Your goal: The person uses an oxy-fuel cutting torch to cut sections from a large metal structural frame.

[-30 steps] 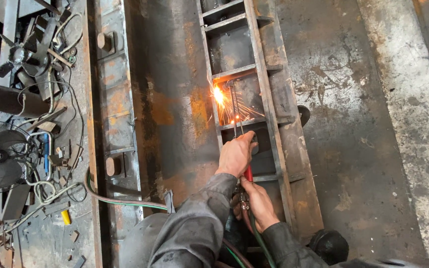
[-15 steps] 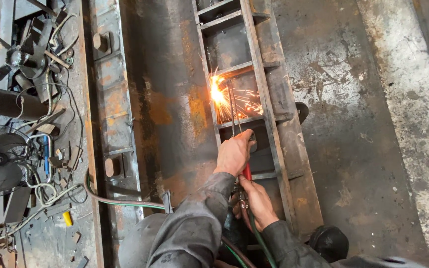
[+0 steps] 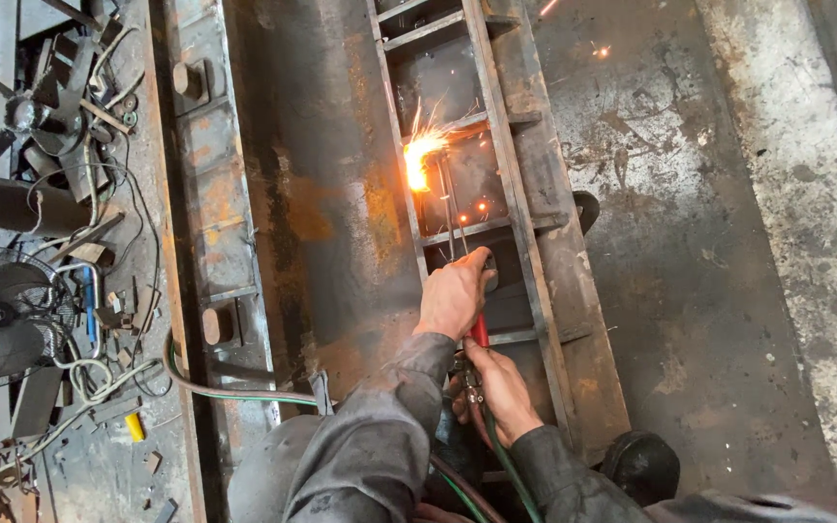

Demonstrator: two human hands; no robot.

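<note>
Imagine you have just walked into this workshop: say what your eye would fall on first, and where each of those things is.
The bright orange flame and its spray of sparks stand out first, at the upper middle, against the left rail of a rusty ladder-like steel frame. Just below, the left hand and the right hand grip a cutting torch with a red handle, pointed up at the flame. At the far left lies a clutter of scrap metal, cables and a black fan.

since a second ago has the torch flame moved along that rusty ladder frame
Cannot tell. The flame sits at the left rail of the ladder frame, just below a crossbar, as before; the head camera shifted.
</note>
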